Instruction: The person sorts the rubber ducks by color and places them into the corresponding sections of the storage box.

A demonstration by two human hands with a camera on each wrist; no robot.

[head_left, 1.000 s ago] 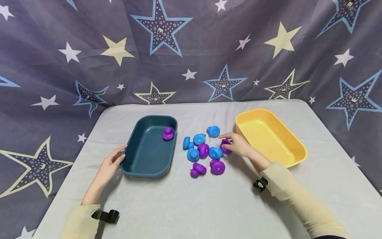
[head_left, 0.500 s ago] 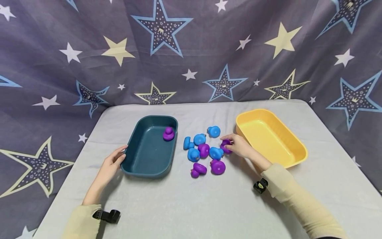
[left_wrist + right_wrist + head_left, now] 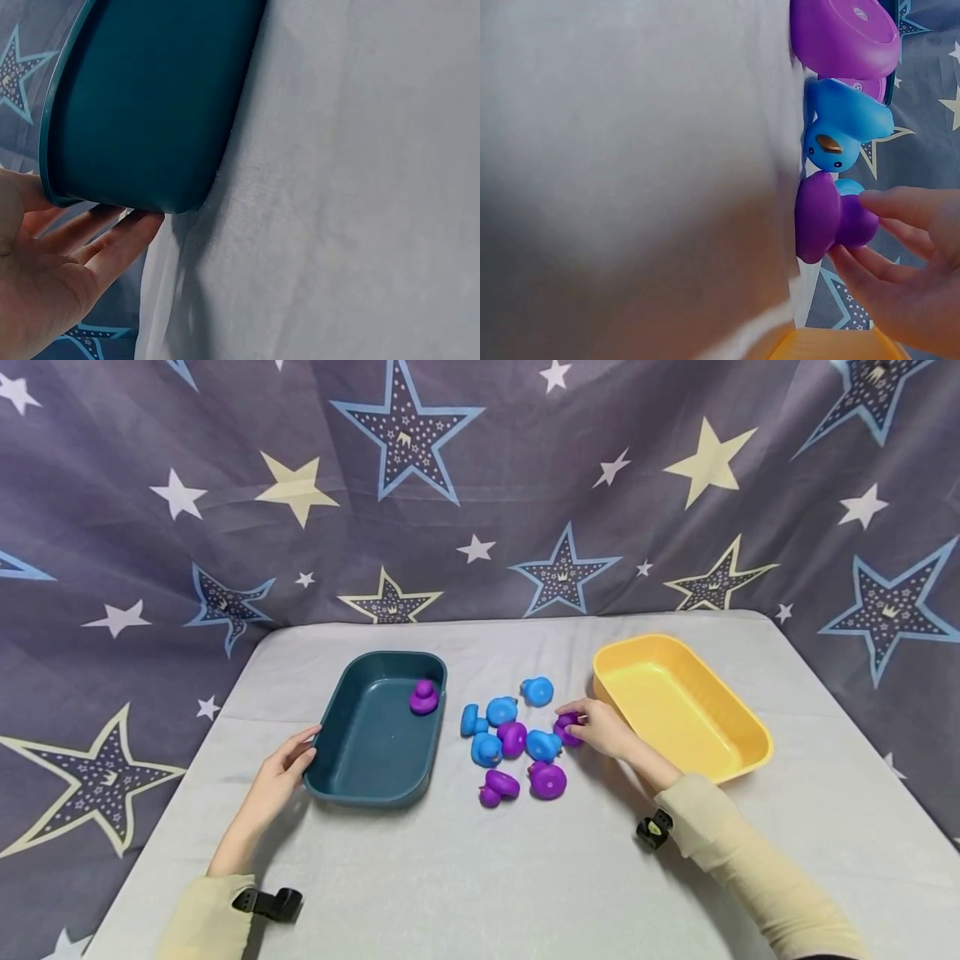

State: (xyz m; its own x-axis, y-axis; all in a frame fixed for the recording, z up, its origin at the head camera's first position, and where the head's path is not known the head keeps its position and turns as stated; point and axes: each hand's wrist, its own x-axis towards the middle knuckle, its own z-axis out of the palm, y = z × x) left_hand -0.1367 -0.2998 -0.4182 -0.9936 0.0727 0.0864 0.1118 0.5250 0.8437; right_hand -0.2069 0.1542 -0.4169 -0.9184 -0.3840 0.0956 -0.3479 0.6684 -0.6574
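A yellow tub (image 3: 678, 714) is standing opposite a teal tub (image 3: 375, 747) holding one duck (image 3: 423, 698). The left hand (image 3: 279, 768) is touching the teal tub, fingers spread; the right hand (image 3: 602, 728) is pinching a smooth purple duck (image 3: 819, 219), upright on cloth (image 3: 450, 868).

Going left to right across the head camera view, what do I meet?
Left hand, dark teal bin, binned purple rubber duck, leftmost blue rubber duck, central purple rubber duck, pinched purple rubber duck, right hand, yellow bin. Other ducks overlap, so I left them out.
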